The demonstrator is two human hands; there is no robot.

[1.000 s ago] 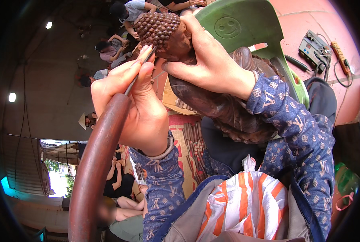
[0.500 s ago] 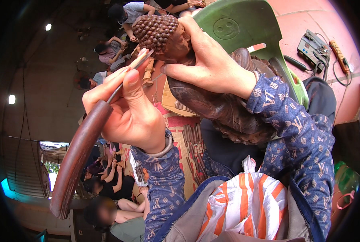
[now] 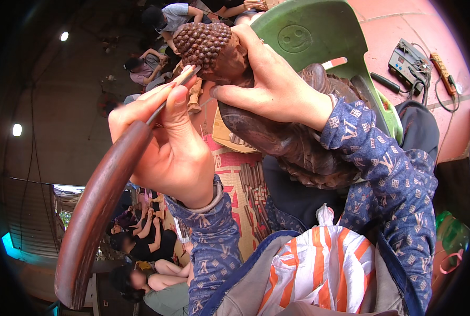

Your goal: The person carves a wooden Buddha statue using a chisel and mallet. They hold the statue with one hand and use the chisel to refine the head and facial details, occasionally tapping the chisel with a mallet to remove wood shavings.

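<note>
A dark brown carved wooden statue [image 3: 277, 131] lies slanted across my lap, its knobbed head [image 3: 203, 46] at the upper left. My right hand [image 3: 282, 89] is wrapped round the head and neck, thumb below and fingers over the face side. In my left hand [image 3: 174, 150] is a carving knife [image 3: 100, 210] with a thick, curved wooden handle, which slopes down to the lower left. The fingers pinch its thin metal shank near the tip. That tip meets or nearly meets the head's edge just below the knobs; exact contact is hard to make out.
A green plastic chair [image 3: 319, 31] stands behind the statue. Several carving tools [image 3: 253, 195] lie on cardboard below it. At the right are a grey control box [image 3: 409, 63] and a power strip [image 3: 443, 73] with cables. Other people [image 3: 150, 237] sit working along the left.
The knife's handle end has swung lower and nearer to the camera, and my left hand has tilted slightly with it. My right hand and the statue look almost still.
</note>
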